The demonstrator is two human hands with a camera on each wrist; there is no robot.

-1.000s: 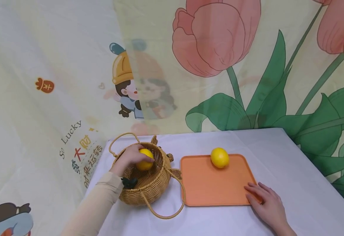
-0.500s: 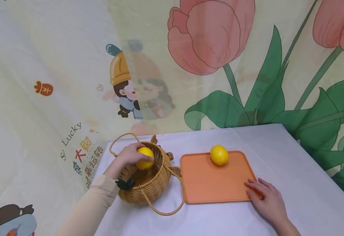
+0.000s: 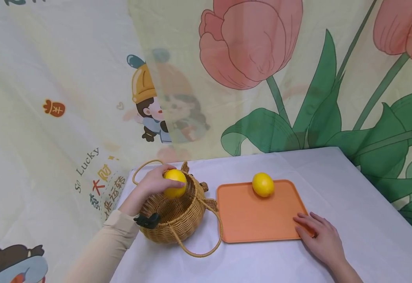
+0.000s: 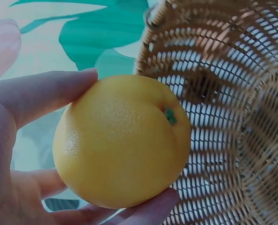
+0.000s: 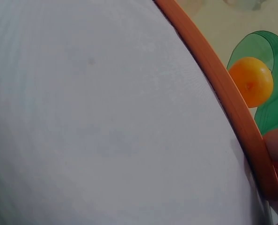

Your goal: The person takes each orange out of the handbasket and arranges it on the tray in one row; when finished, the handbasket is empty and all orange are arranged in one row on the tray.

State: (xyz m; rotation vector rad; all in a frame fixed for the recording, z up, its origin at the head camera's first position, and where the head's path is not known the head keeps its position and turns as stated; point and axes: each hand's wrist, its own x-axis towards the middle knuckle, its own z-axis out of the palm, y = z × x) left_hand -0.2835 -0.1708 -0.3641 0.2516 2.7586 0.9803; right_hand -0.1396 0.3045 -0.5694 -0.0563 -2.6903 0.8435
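In the head view my left hand (image 3: 156,182) holds a yellow-orange orange (image 3: 175,183) over the opening of a round wicker basket (image 3: 177,228). The left wrist view shows the orange (image 4: 125,145) with a green stem spot, pinched between thumb and fingers, the basket wall (image 4: 200,126) beside it. My right hand (image 3: 324,239) rests at the right edge of an orange rectangular tray (image 3: 255,220), its fingertips over the rim. Toward the tray's back edge sits a yellow, lemon-like fruit (image 3: 263,184); the right wrist view shows this fruit (image 5: 252,83) beyond the tray rim (image 5: 218,84).
One basket handle (image 3: 200,256) flops onto the white tablecloth (image 3: 248,263) near the tray; the other handle (image 3: 145,163) stands at the back left. Printed curtains (image 3: 255,118) hang behind the table. A black wrist strap (image 3: 147,221) shows at the left sleeve.
My left hand has risen with the orange, from down inside the basket to its opening. My right hand stays at the tray's edge. The head view has shifted slightly.
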